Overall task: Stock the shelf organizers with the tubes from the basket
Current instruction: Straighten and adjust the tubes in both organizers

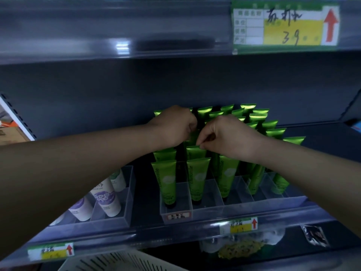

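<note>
Several green tubes stand cap-down in rows inside a clear shelf organizer on the middle shelf. My left hand reaches over the back of the left rows with its fingers curled down among the tubes; what it holds is hidden. My right hand sits just to its right and pinches the crimped top of a green tube in the second row from the left. A corner of the white slatted basket shows at the bottom edge.
A second clear organizer to the left holds white and purple tubes. Price tags line the shelf's front rail. The upper shelf overhangs the work area, with a yellow and green price card. Bagged goods lie on the shelf below.
</note>
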Available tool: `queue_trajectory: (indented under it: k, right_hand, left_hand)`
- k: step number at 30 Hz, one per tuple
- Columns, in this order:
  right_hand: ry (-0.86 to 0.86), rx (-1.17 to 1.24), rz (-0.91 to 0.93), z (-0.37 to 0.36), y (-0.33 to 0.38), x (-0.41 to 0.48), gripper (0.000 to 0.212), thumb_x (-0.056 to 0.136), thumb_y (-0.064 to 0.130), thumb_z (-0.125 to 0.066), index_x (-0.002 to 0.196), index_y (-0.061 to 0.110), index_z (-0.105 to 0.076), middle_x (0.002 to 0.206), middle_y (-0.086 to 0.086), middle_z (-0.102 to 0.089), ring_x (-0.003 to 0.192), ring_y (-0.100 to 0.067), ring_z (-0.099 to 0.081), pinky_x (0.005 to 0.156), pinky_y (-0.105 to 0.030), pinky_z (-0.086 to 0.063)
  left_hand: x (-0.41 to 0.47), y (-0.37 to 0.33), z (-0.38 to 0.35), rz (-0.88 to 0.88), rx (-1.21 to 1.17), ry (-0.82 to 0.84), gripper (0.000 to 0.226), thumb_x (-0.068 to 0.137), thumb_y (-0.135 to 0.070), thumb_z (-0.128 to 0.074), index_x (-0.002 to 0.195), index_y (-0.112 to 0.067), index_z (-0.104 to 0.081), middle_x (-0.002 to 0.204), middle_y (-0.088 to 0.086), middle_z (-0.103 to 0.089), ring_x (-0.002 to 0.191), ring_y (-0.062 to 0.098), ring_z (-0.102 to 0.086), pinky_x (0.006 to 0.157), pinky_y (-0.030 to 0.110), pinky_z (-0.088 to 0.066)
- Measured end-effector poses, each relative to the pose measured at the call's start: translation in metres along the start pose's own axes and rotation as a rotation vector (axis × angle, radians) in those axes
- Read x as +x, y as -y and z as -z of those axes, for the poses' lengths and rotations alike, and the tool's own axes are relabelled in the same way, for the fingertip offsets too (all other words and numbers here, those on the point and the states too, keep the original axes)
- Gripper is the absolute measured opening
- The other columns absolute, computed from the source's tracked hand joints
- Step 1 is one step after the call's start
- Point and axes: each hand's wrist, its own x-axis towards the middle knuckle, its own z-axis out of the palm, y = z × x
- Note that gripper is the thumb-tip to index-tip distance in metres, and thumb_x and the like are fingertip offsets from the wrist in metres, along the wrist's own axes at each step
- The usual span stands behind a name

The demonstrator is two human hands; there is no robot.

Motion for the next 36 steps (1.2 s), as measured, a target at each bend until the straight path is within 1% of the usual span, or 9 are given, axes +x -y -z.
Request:
queue_trajectory:
  k: [4,9,12,15,17,22,26,32,36]
  right_hand:
    - [-0.007,-0.01,0.004,-0.001,0.001,0.002,0.011,0.08,0.015,-0.07,0.087,0.021,-0.076,0.076,0.011,-0.063,0.071,0.0,-0.055,0.057,0.0,-0.036]
    - [-0.042,-0.026,0.026,-0.005,0.0,0.002,0.011,0.079,0.015,-0.071,0.087,0.02,-0.076,0.084,0.005,-0.071,0.071,-0.001,-0.055,0.061,-0.009,-0.035]
    - [-0.036,-0.024,0.03,-0.005,0.0,0.001,0.012,0.079,0.016,-0.072,0.089,0.02,-0.076,0.086,0.005,-0.071,0.073,-0.001,-0.054,0.063,-0.008,-0.034]
    - [-0.014,-0.028,0.014,-0.002,0.001,0.0,0.016,0.078,0.018,-0.073,0.094,0.02,-0.075,0.085,0.007,-0.068,0.073,0.0,-0.053,0.057,-0.004,-0.034]
    - [-0.013,-0.017,0.005,0.003,0.001,-0.001,0.019,0.078,0.018,-0.073,0.096,0.019,-0.075,0.079,0.009,-0.063,0.072,0.0,-0.053,0.057,0.003,-0.033]
    - [-0.076,0.024,-0.018,0.025,-0.001,-0.007,0.017,0.078,0.019,-0.074,0.095,0.019,-0.075,0.079,0.009,-0.066,0.067,0.003,-0.054,0.057,0.005,-0.033]
    - [-0.126,0.064,-0.059,0.044,-0.01,-0.015,0.015,0.079,0.017,-0.073,0.093,0.02,-0.075,0.074,0.012,-0.064,0.067,0.004,-0.055,0.061,0.002,-0.036]
    - [-0.109,0.077,-0.094,0.058,-0.026,-0.034,0.012,0.081,0.02,-0.071,0.092,0.022,-0.074,0.08,0.009,-0.069,0.077,-0.001,-0.061,0.07,-0.01,-0.043]
    - [-0.094,0.067,-0.103,0.055,-0.036,-0.045,0.011,0.081,0.019,-0.071,0.09,0.024,-0.075,0.076,0.014,-0.066,0.072,0.004,-0.058,0.067,-0.003,-0.041]
  left_hand:
    - [-0.001,0.002,0.0,-0.02,0.005,0.001,0.011,0.076,-0.005,-0.062,0.081,-0.011,-0.069,0.084,0.006,-0.07,0.078,0.019,-0.062,0.067,0.03,-0.05]
    - [-0.003,0.002,-0.002,-0.019,0.003,-0.013,0.008,0.075,-0.005,-0.061,0.076,-0.011,-0.066,0.082,0.006,-0.069,0.078,0.02,-0.062,0.066,0.032,-0.05]
    - [-0.004,0.001,-0.003,-0.018,-0.001,-0.029,0.007,0.075,-0.006,-0.06,0.076,-0.01,-0.065,0.084,0.007,-0.069,0.08,0.021,-0.062,0.069,0.034,-0.05]
    - [-0.005,0.0,-0.002,-0.025,-0.003,-0.026,0.01,0.076,-0.007,-0.06,0.082,-0.011,-0.067,0.088,0.007,-0.07,0.084,0.021,-0.063,0.073,0.035,-0.051]
    - [-0.006,0.0,-0.001,-0.02,0.0,-0.013,0.011,0.077,-0.008,-0.06,0.085,-0.011,-0.068,0.09,0.005,-0.07,0.086,0.02,-0.063,0.074,0.034,-0.05]
    - [-0.007,-0.003,0.006,0.015,-0.04,0.019,0.021,0.079,-0.007,-0.061,0.097,-0.013,-0.07,0.098,0.002,-0.071,0.093,0.016,-0.063,0.081,0.029,-0.051]
    - [-0.003,-0.012,0.017,0.013,-0.058,-0.01,0.023,0.08,-0.01,-0.063,0.102,-0.013,-0.069,0.1,0.002,-0.071,0.095,0.016,-0.064,0.082,0.023,-0.048]
    - [0.01,-0.037,0.02,-0.013,-0.159,-0.04,0.021,0.08,-0.012,-0.065,0.1,-0.014,-0.069,0.096,0.001,-0.071,0.089,0.011,-0.065,0.076,0.018,-0.046]
    - [0.017,-0.052,0.014,-0.035,-0.195,-0.02,0.019,0.079,-0.014,-0.068,0.097,-0.013,-0.07,0.092,0.001,-0.072,0.085,0.01,-0.065,0.076,0.018,-0.048]
